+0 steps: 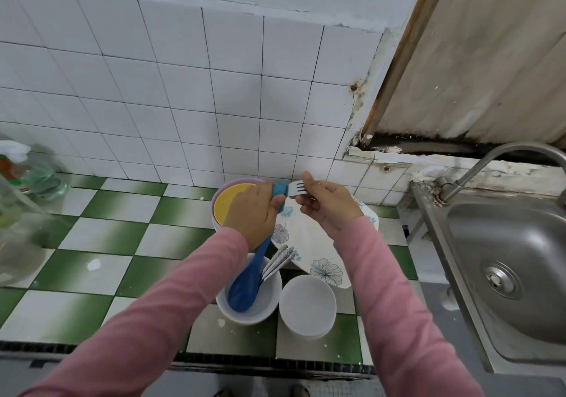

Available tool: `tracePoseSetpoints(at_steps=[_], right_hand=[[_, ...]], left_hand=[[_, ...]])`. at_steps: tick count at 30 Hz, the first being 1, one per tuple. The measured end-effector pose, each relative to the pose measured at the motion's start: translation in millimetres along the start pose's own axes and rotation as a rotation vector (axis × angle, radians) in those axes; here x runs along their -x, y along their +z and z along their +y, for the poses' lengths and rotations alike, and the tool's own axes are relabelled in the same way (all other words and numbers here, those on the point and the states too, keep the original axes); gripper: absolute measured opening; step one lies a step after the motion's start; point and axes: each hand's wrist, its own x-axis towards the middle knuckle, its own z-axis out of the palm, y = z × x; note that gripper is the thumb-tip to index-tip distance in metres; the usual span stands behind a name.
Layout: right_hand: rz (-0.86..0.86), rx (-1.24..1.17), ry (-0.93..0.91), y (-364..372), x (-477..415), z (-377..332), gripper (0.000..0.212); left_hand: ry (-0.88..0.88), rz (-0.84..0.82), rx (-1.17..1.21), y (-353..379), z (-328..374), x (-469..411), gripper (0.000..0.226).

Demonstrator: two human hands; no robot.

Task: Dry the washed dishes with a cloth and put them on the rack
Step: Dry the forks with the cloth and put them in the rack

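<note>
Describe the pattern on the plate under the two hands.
The plate: white with blue-grey outlined leaves and flowers, best in head view.

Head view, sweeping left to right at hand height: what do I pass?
A clear plastic bottle → left hand gripping a blue cloth → silver metal fork → right hand holding that fork → stainless steel sink.

Vantage: one head-worn camera, up above the person's own arms.
Facing: forward and down onto the counter (101,237), tiled wall (183,90) ahead, sink (477,243) at the right edge.
Nearness: close, left hand (254,209) and right hand (329,206) mid-frame, wide-angle bend at the edges.
</note>
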Motion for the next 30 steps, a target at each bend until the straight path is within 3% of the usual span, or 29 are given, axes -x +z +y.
tracePoseSetpoints(at_steps=[3, 7, 12, 15, 19, 22, 25, 30], right_hand=[[-0.037, -0.155, -0.021, 6.8, 3.4, 13.0, 0.013], [0.086, -0.057, -0.117, 9.3, 1.9, 18.3, 0.017], [0.204, -0.162, -0.156, 2.1, -1.2, 10.6, 0.017], [0.216, -0.158, -0.211, 0.0, 0.8, 10.3, 0.023], [0.147, -0.104, -0.228, 6.9, 1.6, 19.5, 0.028], [0.111, 0.085, -0.203, 17.1, -3.0, 32.9, 0.028], [0.028, 0.266, -0.115, 27.8, -7.4, 44.3, 0.020], [-0.087, 0.466, -0.156, 40.7, -4.0, 50.2, 0.036]], left_hand=[[-0.013, 0.028, -0.020, -0.6, 0.3, -4.7, 0.055], [-0.052, -0.069, 0.003, -2.1, -3.4, 1.5, 0.042], [-0.097, -0.122, 0.121, -6.9, -9.4, 12.1, 0.032], [-0.234, -0.136, 0.290, -7.7, -15.0, 15.4, 0.026], [-0.363, 0.031, 0.644, -11.4, -13.1, 9.9, 0.034], [-0.286, 0.192, 0.783, -16.9, 2.3, 5.4, 0.028], [-0.121, 0.362, 0.744, -19.0, 11.2, 0.9, 0.028], [0.143, 0.103, 0.485, -10.1, 8.6, 3.6, 0.051]])
